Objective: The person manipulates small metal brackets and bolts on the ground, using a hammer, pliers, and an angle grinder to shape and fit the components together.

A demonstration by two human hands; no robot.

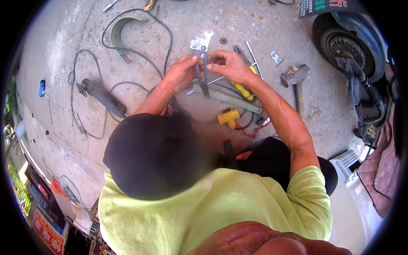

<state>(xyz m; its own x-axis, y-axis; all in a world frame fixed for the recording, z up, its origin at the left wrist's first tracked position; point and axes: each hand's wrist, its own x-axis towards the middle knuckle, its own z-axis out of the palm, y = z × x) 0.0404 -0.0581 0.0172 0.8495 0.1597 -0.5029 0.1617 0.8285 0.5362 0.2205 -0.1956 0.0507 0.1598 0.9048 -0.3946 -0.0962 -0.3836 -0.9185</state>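
Observation:
My left hand (183,73) is closed, its fingertips pinching one side of a riveted metal hand tool (205,70). That tool has a pale, flat head with a notched tip and two long, dark legs pointing toward me. At its other side, my right hand (231,67) curls with thumb and fingertips against the dark part. Under and beside my right hand lie pliers with yellow-and-black grips (243,90) and a long, flat grey bar (227,98). A thin metal rod (254,57) rests just beyond that wrist.
A hammer (294,76) and a wheeled vehicle (350,46) are at the right. Nearer me is a yellow plug-like block (228,116) with red wire. An angle grinder (102,97) with its cable, a curved green metal band (119,36) and a blue-handled screwdriver (42,88) lie left.

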